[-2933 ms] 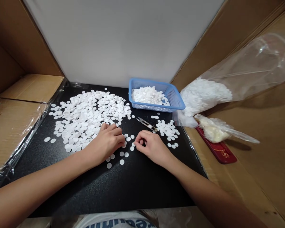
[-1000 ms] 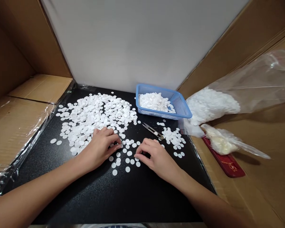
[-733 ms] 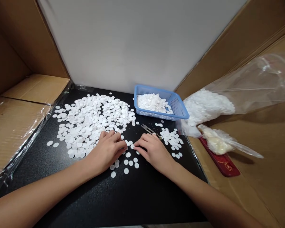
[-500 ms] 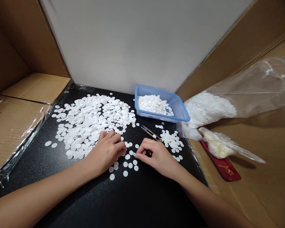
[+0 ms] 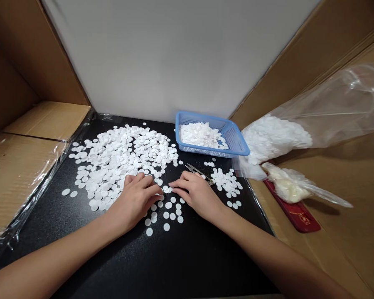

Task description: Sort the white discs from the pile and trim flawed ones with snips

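A big spread of small white discs covers the left and middle of the black table. My left hand rests at the spread's front edge, its fingers curled and closed; whatever they hold, if anything, is hidden. To its right, my right hand reaches left with fingers stretched and thumb apart, fingertips at a few loose discs. More single discs lie scattered in front of both hands. Thread snips lie just behind my right hand, partly covered by it.
A blue basket partly filled with white discs stands at the back right. A smaller disc pile lies right of the snips. Beyond are a clear bag of white pieces, a small plastic bag and a red case. Cardboard borders the table.
My right hand has moved away from me and slightly left, and its pinched fingers have parted. The disc at its fingertips is no longer pinched. My left hand has barely shifted.
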Motion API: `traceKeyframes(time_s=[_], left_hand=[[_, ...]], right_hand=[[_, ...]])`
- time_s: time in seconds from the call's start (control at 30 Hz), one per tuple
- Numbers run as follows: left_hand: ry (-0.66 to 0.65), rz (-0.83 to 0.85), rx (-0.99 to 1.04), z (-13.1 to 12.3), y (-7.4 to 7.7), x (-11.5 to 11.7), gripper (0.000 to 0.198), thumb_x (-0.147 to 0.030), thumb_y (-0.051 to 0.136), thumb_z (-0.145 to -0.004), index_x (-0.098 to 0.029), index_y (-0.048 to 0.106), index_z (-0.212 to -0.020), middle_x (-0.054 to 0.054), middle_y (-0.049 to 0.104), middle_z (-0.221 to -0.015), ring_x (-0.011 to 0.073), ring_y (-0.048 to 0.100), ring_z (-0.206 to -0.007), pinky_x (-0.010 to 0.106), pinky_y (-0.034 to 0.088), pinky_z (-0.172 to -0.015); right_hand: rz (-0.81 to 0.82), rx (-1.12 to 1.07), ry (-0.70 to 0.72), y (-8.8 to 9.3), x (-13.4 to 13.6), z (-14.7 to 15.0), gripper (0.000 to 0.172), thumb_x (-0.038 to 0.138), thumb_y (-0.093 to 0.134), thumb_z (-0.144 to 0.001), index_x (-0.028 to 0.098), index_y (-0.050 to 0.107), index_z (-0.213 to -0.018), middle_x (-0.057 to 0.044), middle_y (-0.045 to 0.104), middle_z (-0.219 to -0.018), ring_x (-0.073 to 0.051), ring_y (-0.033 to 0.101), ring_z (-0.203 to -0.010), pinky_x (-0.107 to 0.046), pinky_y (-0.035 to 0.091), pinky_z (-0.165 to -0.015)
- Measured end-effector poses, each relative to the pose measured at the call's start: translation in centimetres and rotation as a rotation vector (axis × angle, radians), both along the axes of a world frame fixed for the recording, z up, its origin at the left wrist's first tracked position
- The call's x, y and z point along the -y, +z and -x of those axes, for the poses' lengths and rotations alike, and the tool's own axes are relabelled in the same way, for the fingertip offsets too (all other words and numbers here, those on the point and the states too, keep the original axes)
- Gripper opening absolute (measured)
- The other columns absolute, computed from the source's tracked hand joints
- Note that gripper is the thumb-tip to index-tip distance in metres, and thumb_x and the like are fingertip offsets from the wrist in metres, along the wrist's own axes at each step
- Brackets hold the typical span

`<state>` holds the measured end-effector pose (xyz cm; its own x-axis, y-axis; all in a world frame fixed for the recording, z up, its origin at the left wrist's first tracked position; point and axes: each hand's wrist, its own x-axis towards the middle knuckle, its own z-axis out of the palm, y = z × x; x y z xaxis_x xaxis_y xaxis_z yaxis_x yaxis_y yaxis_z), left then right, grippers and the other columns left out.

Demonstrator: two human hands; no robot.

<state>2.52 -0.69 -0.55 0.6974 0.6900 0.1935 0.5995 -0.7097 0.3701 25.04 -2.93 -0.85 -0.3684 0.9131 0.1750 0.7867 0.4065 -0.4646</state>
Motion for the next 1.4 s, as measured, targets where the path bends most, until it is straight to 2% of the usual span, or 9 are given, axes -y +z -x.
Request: traceKeyframes(time_s=[0.17,0.3,0.4,0.5,0.6,0.73,1.03,1.3,1.4], left_hand=[[-0.040,-0.044,-0.024,-0.6,0.1,-0.2,0.020,-0.018,0.053,-0.099,-0.021,0.068,-0.086,0.003,0.060,-0.084,0.0211,0.047,-0.085,0.037,0.026,-0.074],[-0.042,-0.019,-0.014,-0.7,0.1,-0.2,0.022,-0.015,0.051,-0.099,-0.019,0.065,-0.082,0.003,0.060,-0.085,0.0217,0.047,-0.086,0.038,0.026,-0.075],[-0.023,0.019,0.003,-0.5,-0.1,-0.2,0.018,-0.016,0.054,-0.097,-0.020,0.064,-0.082,0.003,0.061,-0.086,0.0217,0.047,-0.087,0.038,0.027,-0.076],[-0.007,0.061,0.007,-0.1,-0.1,0.0,0.012,-0.015,0.060,-0.092,-0.020,0.064,-0.081,0.002,0.060,-0.084,0.0217,0.048,-0.085,0.037,0.027,-0.075],[-0.002,0.114,-0.002,0.5,0.4,0.3,0.010,-0.014,0.062,-0.089,-0.021,0.064,-0.082,0.002,0.060,-0.085,0.0221,0.048,-0.085,0.037,0.027,-0.075],[0.016,0.184,0.019,1.3,1.3,0.5,0.008,-0.018,0.060,-0.090,-0.022,0.064,-0.084,0.001,0.061,-0.086,0.0214,0.048,-0.084,0.037,0.028,-0.076],[-0.025,0.094,0.022,2.4,0.8,2.0,0.014,-0.011,0.053,-0.090,-0.021,0.058,-0.082,0.001,0.059,-0.081,0.0206,0.046,-0.082,0.036,0.028,-0.075],[-0.050,0.288,0.120,4.0,1.3,2.5,0.013,-0.017,0.054,-0.095,-0.022,0.057,-0.084,-0.002,0.061,-0.082,0.0184,0.050,-0.080,0.034,0.031,-0.077],[-0.065,0.341,0.140,4.0,1.4,2.3,0.012,-0.017,0.056,-0.096,-0.022,0.058,-0.085,-0.003,0.062,-0.080,0.0170,0.052,-0.077,0.033,0.032,-0.076]], right_hand=[[-0.025,0.006,0.027,0.4,0.7,-0.1,0.014,0.007,0.064,-0.089,0.021,0.063,-0.085,0.000,0.060,-0.084,-0.017,0.059,-0.078,-0.033,0.043,-0.076],[0.042,0.084,0.110,1.3,1.4,-0.5,0.014,0.008,0.063,-0.089,0.021,0.061,-0.085,0.000,0.060,-0.086,-0.016,0.058,-0.078,-0.033,0.042,-0.077],[0.046,0.073,0.076,1.7,1.2,-0.4,0.011,0.012,0.062,-0.093,0.022,0.063,-0.088,-0.001,0.061,-0.087,-0.017,0.060,-0.079,-0.034,0.042,-0.077],[0.003,0.036,0.042,1.5,0.5,0.2,0.009,0.014,0.060,-0.095,0.021,0.066,-0.096,-0.002,0.063,-0.089,-0.018,0.061,-0.081,-0.033,0.043,-0.077],[-0.004,0.014,0.082,0.9,0.2,1.1,0.011,0.015,0.062,-0.095,0.021,0.067,-0.102,-0.003,0.064,-0.093,-0.017,0.061,-0.083,-0.033,0.043,-0.077],[-0.013,-0.009,0.122,0.2,0.3,1.9,0.006,0.016,0.065,-0.094,0.020,0.065,-0.099,-0.003,0.065,-0.096,-0.017,0.062,-0.087,-0.032,0.041,-0.077],[0.102,-0.034,0.041,0.7,-0.1,2.4,0.012,0.018,0.073,-0.088,0.021,0.062,-0.088,0.000,0.062,-0.092,-0.015,0.058,-0.078,-0.031,0.039,-0.076],[0.143,-0.036,0.158,1.6,0.9,2.1,0.015,0.008,0.070,-0.086,0.019,0.059,-0.084,0.001,0.059,-0.090,-0.015,0.057,-0.081,-0.031,0.037,-0.078],[0.146,-0.045,0.111,1.7,0.7,2.0,0.012,0.012,0.066,-0.092,0.019,0.060,-0.085,0.000,0.061,-0.089,-0.015,0.057,-0.079,-0.031,0.038,-0.077]])
